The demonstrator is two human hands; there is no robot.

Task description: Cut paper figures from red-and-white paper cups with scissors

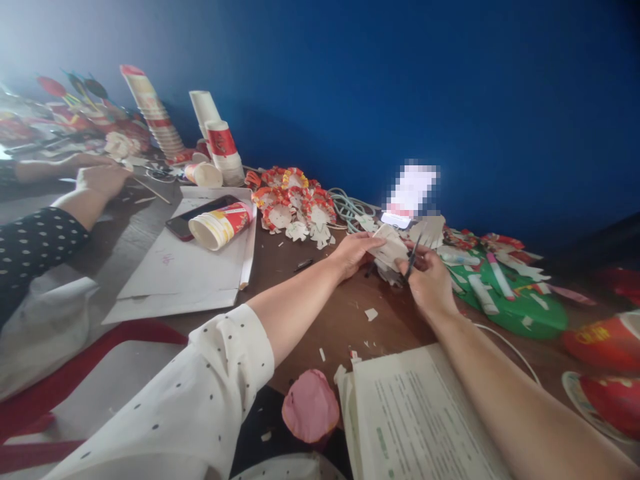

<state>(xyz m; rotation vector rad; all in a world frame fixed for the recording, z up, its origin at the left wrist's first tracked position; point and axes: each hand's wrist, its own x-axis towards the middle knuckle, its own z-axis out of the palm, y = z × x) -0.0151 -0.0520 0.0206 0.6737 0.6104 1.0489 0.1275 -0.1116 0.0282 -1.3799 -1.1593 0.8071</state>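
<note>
My left hand [356, 253] pinches a piece of white paper cup wall [391, 247], its thumb and fingers closed on the left edge. At the right side of that piece is my right hand [427, 273], its fingers wrapped round a pair of dark-handled scissors [412, 259]. The scissors touch or nearly touch the piece; their blades are partly hidden. A phone with a lit screen [400, 217] leans behind both hands. Left of them lies a heap of red and white cut paper shapes [300, 207].
A paper cup [220, 225] lies on a dark phone [183, 223] and white sheets. Stacked cups [155, 113] stand behind. At right, a green disc [540, 317] bears markers and scraps. A printed booklet [415, 413] and pink round piece [311, 405] lie in front. A co-worker's hands [103, 177] work at left.
</note>
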